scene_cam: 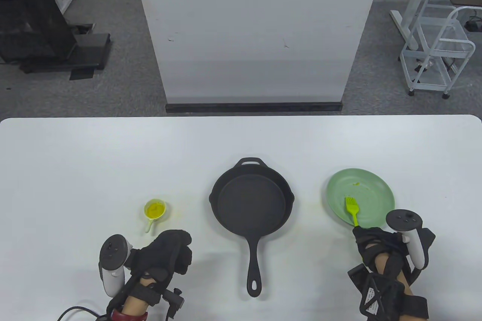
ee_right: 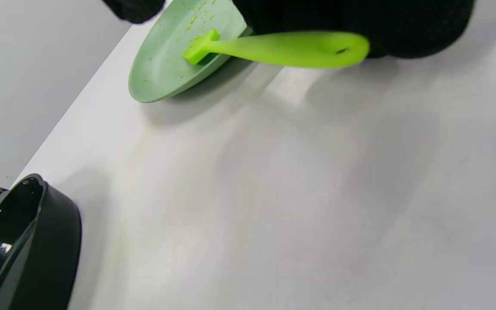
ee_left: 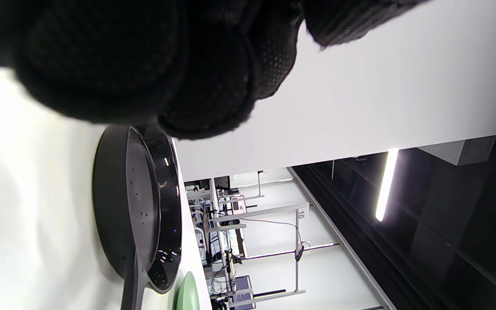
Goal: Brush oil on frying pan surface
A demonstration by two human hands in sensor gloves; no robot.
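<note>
A round black cast-iron pan [scene_cam: 251,204] sits mid-table, its long handle pointing to 6 o'clock. At its 3 o'clock, my right hand [scene_cam: 376,247] pinches the smooth lime brush [scene_cam: 352,209], bristles resting on a matte green plate [scene_cam: 339,189]. At 9 o'clock is a small cup of yellow oil [scene_cam: 154,210]; my left hand [scene_cam: 165,253] rests loosely curled, holding nothing.

Pan [scene_cam: 251,203] between cup [scene_cam: 154,210] and plate [scene_cam: 371,190]

Lab/office: grey carpet [scene_cam: 113,87], desk frames, wire cart [scene_cam: 438,54], white partition [scene_cam: 256,31].
</note>
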